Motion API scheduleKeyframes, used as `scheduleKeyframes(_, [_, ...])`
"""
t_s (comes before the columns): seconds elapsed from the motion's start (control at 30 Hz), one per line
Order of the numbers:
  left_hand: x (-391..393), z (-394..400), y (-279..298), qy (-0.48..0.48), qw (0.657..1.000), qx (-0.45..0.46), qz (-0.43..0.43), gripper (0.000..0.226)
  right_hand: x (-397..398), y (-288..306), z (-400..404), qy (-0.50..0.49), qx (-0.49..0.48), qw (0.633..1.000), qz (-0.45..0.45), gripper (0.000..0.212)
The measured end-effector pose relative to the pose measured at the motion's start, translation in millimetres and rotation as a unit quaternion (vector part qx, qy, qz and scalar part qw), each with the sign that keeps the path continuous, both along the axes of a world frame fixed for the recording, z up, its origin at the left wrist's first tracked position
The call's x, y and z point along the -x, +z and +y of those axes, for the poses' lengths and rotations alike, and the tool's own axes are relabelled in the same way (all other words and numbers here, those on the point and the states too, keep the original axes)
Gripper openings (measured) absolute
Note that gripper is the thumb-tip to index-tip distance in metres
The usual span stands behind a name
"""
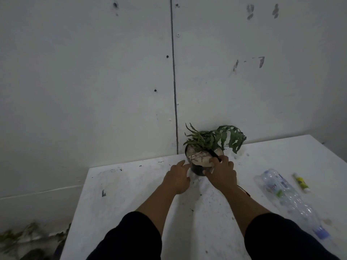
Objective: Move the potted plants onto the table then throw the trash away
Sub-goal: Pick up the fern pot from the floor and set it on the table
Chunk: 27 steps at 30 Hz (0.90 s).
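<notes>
Single head-worn view, angled forward and down, close over the table point(131, 184), facing the wall point(93, 72)

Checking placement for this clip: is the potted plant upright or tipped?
Upright: the potted plant stands on the table, rim level, held between left hand and right hand.

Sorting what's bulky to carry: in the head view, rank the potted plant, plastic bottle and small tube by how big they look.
1. Plastic bottle, though it lies nearer the camera, so its lead over the plant is unsure.
2. Potted plant.
3. Small tube, clearly smallest.
</notes>
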<state>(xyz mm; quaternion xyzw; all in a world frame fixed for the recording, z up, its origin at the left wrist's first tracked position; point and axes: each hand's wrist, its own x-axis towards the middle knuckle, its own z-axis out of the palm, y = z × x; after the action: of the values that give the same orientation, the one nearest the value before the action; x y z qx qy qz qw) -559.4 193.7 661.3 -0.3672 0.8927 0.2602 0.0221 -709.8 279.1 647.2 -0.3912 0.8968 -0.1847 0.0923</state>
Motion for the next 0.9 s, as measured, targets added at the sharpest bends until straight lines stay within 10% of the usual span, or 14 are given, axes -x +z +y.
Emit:
scheduleKeyframes(0.33, [-95.7, 7.3, 4.1, 0.069, 0.994, 0.048, 0.070, 0.047, -80.1, 1.9, 20.5, 0.095, 0.115, 0.987, -0.065, 0.049])
scheduleKeyframes(0.9, [-538.6, 53.2, 32.7, 0.258, 0.960, 0.076, 0.076, 0.043, -455.7, 31.1, -11.5, 0.321, 0.105, 0.932, -0.130, 0.039])
